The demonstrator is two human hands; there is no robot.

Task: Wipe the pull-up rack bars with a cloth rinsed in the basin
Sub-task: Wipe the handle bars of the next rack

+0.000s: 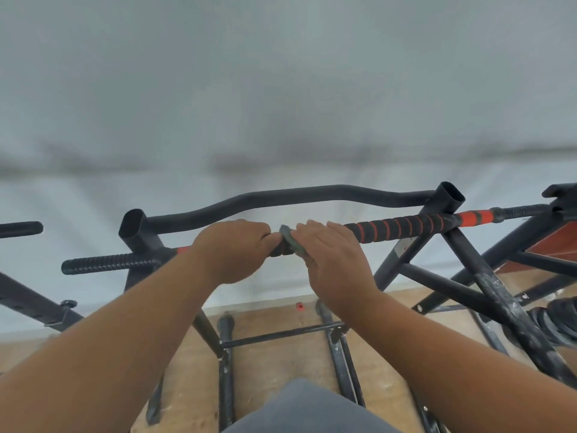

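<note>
Here, from my remote seat, the thing that matters is how the grip bar [402, 228] runs: its long axis goes across the view, left to right, rising a little toward the right. Both hands sit on it near its middle. My left hand [232, 251] is curled round the bar, gripping it and, I judge, steadying it. My right hand [335, 260] lies just beside it with fingers fairly straight, pressing the grey-green cloth [288, 242] onto the bar; the cloth is bunched between the two hands and touches the foam.

The unwiped-looking black and orange foam stretches away to the right of the cloth, so the right hand is the nearer one for a stroke along that axis. The curved rear bar [281, 198] lies beyond, apart from both hands.

No basin is in view, so I cannot speak to its contents.
</note>
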